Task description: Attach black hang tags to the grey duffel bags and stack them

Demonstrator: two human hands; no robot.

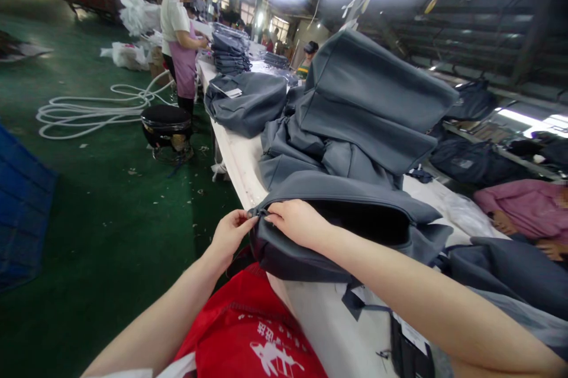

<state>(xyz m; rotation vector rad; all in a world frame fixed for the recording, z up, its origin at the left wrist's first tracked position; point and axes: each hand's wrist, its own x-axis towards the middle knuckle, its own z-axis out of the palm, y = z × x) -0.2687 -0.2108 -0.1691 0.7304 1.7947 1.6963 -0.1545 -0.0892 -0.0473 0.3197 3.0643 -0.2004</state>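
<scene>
A dark grey bag (306,262) lies on the white table in front of me, its long zipped mouth gaping toward me and black inside. At the left end of that opening, my left hand (231,233) pinches the bag's corner between thumb and fingers. Right beside it, my right hand (295,221) is closed on the same end of the zipper, fingertips almost meeting the left ones. The small part between the fingertips is mostly hidden. Behind this bag, more grey bags (364,88) are heaped up.
Another grey bag (248,103) with a paper tag sits farther along the table (239,168). A black round stool (166,123), a coiled white hose (89,112) and a blue crate (24,206) are at left. One co-worker stands by stacked bags (228,49); a pink sleeve (523,209) shows at right.
</scene>
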